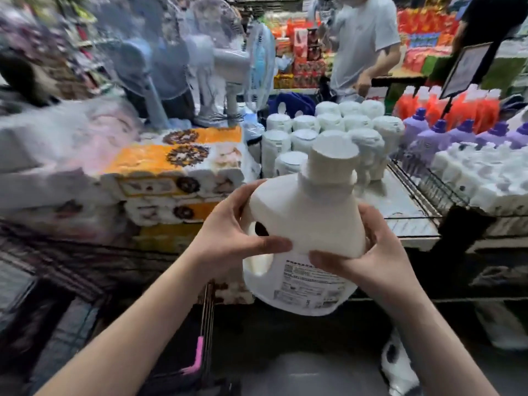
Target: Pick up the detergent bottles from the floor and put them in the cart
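I hold a large white detergent bottle (307,224) upright in the air at chest height, its wide cap pointing away from me and its label facing me. My left hand (228,232) grips the handle side, thumb across the front. My right hand (368,252) grips the other side, thumb on the label. Just beyond the bottle is a wire cart shelf (405,212) with several white detergent bottles (323,132) standing on it. Another white bottle (397,364) lies on the floor at the lower right.
Purple and red bottles (457,121) and more white ones fill the wire rack on the right. Stacked tissue packs (177,172) lie to the left, with standing fans (223,58) behind them. A person in a grey shirt (363,38) stands at the back.
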A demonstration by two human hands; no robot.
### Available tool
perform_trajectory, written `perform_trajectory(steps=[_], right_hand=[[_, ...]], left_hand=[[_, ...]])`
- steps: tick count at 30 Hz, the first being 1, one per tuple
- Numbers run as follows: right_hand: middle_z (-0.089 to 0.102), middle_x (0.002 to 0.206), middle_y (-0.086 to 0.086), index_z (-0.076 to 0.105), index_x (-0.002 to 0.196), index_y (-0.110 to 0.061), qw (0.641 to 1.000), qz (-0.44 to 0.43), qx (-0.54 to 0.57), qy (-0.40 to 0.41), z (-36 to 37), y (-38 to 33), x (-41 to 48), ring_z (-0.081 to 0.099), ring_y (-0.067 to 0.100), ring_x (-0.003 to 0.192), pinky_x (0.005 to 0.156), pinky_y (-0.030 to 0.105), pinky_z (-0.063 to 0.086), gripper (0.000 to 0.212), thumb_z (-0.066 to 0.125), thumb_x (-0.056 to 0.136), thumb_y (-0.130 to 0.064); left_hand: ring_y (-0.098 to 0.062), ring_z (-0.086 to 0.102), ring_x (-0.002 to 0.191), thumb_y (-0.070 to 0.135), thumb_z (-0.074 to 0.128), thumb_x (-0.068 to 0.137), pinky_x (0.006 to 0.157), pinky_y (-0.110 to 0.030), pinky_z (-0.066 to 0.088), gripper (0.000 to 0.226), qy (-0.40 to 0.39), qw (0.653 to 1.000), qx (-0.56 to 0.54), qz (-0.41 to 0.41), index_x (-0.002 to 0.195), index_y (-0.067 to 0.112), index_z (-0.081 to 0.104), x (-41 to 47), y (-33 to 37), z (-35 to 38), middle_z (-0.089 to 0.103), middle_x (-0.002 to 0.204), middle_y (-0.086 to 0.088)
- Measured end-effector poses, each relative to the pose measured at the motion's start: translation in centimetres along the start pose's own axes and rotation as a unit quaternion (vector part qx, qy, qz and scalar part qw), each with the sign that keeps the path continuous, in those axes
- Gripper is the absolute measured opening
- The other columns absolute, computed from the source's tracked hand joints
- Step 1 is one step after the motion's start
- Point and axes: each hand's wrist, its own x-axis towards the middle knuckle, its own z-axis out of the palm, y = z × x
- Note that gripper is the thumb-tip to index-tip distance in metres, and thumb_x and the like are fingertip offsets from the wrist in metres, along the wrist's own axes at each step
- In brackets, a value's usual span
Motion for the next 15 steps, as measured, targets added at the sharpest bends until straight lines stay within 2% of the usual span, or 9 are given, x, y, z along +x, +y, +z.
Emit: perform_trajectory(steps=[5,9,13,15], right_hand=[[0.075,0.11,-0.012,0.062,0.127,-0.05,0.995,-0.026,0.018,-0.094,6.3,-1.3,0.9,0.072,0.007,0.1,0.078,0.02,0.059,0.091,0.096,0.041,-0.051],[0.075,0.11,-0.017,0.062,0.123,-0.054,0.988,-0.041,0.031,-0.148,11.6,-2.4,1.2,0.072,0.004,0.1,0.078,0.019,0.059,0.087,0.094,0.042,-0.052],[0.074,0.118,-0.015,0.061,0.129,-0.051,0.977,-0.05,0.048,-0.201,17.5,-2.9,1.3,0.072,0.006,0.107,0.089,0.033,0.059,0.092,0.096,0.044,-0.052],[0.074,0.119,-0.015,0.062,0.13,-0.048,0.973,-0.05,0.055,-0.22,20.7,-3.1,1.5,0.071,0.006,0.108,0.089,0.032,0.059,0.094,0.097,0.043,-0.052]], left_hand=[[-0.014,0.066,0.126,0.034,0.098,0.053,0.111,-0.044,0.052,0.085,0.089,0.995,0.034,-0.009,0.131,0.042,0.067,-4.9,0.5,-6.0,0.072,0.131,0.007],[-0.019,0.066,0.127,0.031,0.099,0.054,0.111,-0.048,0.053,0.089,0.145,0.988,0.045,-0.023,0.136,0.033,0.065,-8.7,0.2,-10.7,0.072,0.132,0.003],[-0.021,0.067,0.127,0.028,0.1,0.054,0.109,-0.051,0.054,0.091,0.185,0.98,0.048,-0.055,0.137,0.032,0.065,-12.2,-0.5,-15.2,0.072,0.133,0.002],[-0.02,0.068,0.125,0.026,0.099,0.054,0.107,-0.051,0.056,0.088,0.2,0.976,0.048,-0.07,0.135,0.034,0.066,-13.7,-1.1,-17.8,0.073,0.13,0.002]])
